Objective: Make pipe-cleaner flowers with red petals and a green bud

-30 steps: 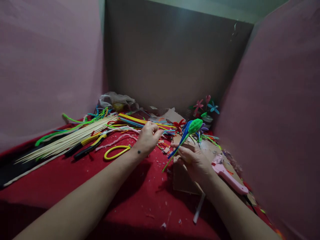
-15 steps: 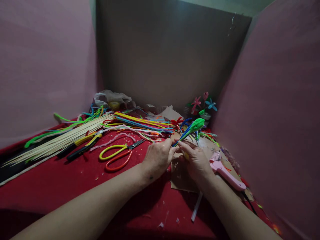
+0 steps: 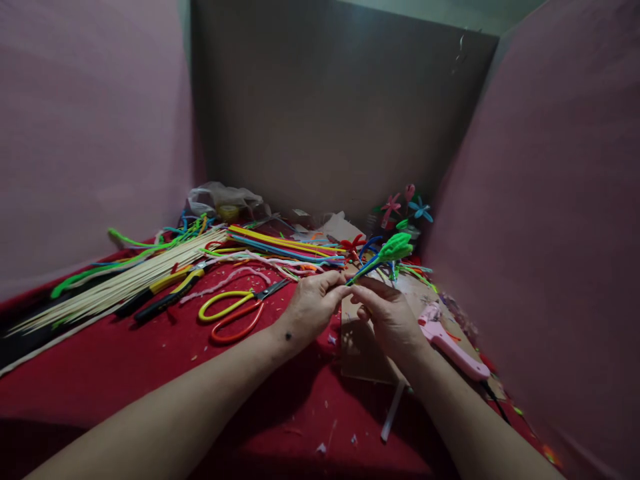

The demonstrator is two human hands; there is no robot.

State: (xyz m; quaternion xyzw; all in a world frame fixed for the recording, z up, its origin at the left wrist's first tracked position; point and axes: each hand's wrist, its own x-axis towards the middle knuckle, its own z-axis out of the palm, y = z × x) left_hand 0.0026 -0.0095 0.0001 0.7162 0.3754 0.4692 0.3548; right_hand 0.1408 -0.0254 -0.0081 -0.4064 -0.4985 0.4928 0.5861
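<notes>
Between both hands is a pipe-cleaner flower (image 3: pixel 395 247) with a fuzzy green head and a blue and green stem, tilted up to the right. My left hand (image 3: pixel 314 300) pinches the low end of the stem with thumb and forefinger. Right beside it, the fingers of my right hand (image 3: pixel 385 310) close on the same stem, their tips nearly meeting the left ones. The stem's lowest end is hidden by the fingers. Under the right hand lies a piece of cardboard (image 3: pixel 363 357). A pink hot glue gun (image 3: pixel 457 350) rests on it, right of my right wrist.
Scissors (image 3: pixel 235 313) with yellow and red handles lie left of my left hand, pliers (image 3: pixel 173 293) beyond. Farther left are thin wooden sticks (image 3: pixel 130 280). Colored pipe cleaners (image 3: pixel 285 243) spread across the back, near finished flowers (image 3: pixel 407 207). A glue stick (image 3: pixel 393 411) lies in front.
My left hand has shifted slightly left and its fingers have closed in toward the right hand's fingertips. The green flower head has tipped a little lower to the right.
</notes>
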